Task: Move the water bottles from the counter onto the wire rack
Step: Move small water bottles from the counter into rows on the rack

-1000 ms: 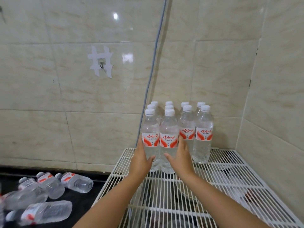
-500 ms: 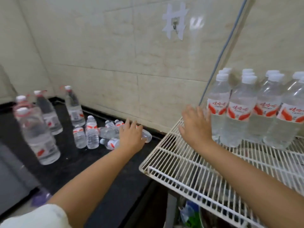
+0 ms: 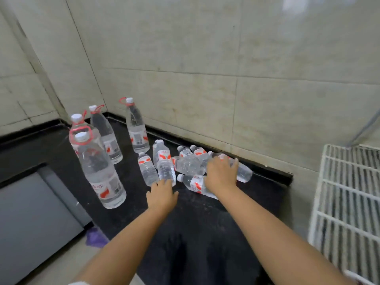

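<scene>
On the black surface (image 3: 195, 219), against the tiled wall, small water bottles (image 3: 189, 164) lie in a loose heap, with two more standing just left of it. The right hand (image 3: 221, 173) rests palm-down on the heap, fingers spread over one lying bottle; grip not closed. The left hand (image 3: 162, 195) is open, fingertips at the base of a standing small bottle (image 3: 165, 163). Four large bottles (image 3: 98, 169) stand further left. The wire rack (image 3: 347, 202) sits at far right.

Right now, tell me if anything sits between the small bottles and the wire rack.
Nothing visible does. The small bottles lie and stand by the wall, under the left hand and right hand; bare black counter runs from them to the wire rack on the right.
</scene>
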Action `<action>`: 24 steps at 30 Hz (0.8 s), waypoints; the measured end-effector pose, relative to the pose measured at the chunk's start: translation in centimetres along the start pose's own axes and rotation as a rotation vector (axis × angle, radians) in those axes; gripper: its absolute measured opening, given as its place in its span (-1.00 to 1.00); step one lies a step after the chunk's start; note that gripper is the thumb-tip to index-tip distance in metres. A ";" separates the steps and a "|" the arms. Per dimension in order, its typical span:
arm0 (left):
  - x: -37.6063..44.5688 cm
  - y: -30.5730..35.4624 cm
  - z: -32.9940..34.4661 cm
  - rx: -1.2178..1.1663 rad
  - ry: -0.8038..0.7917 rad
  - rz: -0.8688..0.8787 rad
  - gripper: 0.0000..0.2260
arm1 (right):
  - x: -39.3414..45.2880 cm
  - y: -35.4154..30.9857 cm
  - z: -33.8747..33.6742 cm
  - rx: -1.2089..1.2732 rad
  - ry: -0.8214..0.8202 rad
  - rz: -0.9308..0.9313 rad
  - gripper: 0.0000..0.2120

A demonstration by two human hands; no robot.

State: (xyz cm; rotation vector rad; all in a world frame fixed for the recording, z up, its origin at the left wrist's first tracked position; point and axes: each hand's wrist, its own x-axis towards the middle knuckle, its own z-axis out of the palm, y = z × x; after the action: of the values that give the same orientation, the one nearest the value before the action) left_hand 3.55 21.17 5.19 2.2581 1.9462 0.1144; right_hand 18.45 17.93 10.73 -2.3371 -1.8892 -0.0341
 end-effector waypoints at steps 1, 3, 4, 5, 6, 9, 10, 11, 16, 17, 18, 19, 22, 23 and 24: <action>1.6 -1.0 0.7 -0.015 -0.021 0.000 -0.62 | 1.0 -0.8 1.8 0.022 -0.049 0.035 -0.55; 4.6 -2.7 2.5 -0.055 -0.059 0.002 -0.61 | 3.0 -1.7 5.6 0.069 -0.124 0.107 -0.53; 6.2 -3.5 3.4 -0.084 -0.071 0.002 -0.59 | 3.9 -2.0 7.5 0.072 -0.138 0.133 -0.52; 7.8 -4.1 4.1 -0.119 -0.074 0.001 -0.57 | 4.8 -2.2 9.2 0.062 -0.150 0.147 -0.50; 9.4 -4.6 4.7 -0.154 -0.067 -0.002 -0.56 | 5.7 -2.2 10.8 0.048 -0.168 0.152 -0.46; 14.2 -5.2 5.7 -0.234 -0.027 0.000 -0.50 | 8.0 -1.9 13.9 -0.034 -0.247 0.087 -0.33; 15.6 -5.2 6.0 -0.256 -0.020 -0.002 -0.49 | 8.8 -1.7 14.7 -0.061 -0.268 0.055 -0.30; 17.0 -5.1 6.2 -0.286 -0.017 -0.017 -0.46 | 9.5 -1.4 15.3 -0.076 -0.282 0.034 -0.29; 21.0 -4.3 7.6 -0.369 -0.006 -0.175 -0.18 | 11.4 -0.3 17.6 -0.117 -0.236 -0.007 -0.28; 21.3 -4.1 7.8 -0.357 -0.010 -0.201 -0.14 | 11.7 -0.2 17.7 -0.134 -0.237 -0.010 -0.27; 21.5 -3.8 8.0 -0.341 -0.015 -0.221 -0.12 | 12.0 0.0 17.7 -0.148 -0.249 -0.009 -0.25; 21.6 -3.6 8.0 -0.331 -0.019 -0.234 -0.11 | 12.2 0.0 17.8 -0.158 -0.266 -0.006 -0.24; 21.1 -3.3 7.8 -0.320 -0.047 -0.240 -0.08 | 12.3 -0.2 17.7 -0.173 -0.276 0.011 -0.24; 20.3 -3.3 7.8 -0.279 -0.072 -0.231 -0.06 | 12.0 -0.4 17.8 -0.191 -0.272 0.017 -0.25; 19.3 -3.4 7.9 -0.233 -0.097 -0.219 -0.05 | 11.5 -0.8 17.9 -0.203 -0.262 0.021 -0.26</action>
State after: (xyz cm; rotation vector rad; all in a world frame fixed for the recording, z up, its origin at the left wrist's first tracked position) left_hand 4.44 40.13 -4.05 1.8599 1.9983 0.1905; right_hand 18.97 31.43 -5.72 -2.6075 -2.0658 0.0922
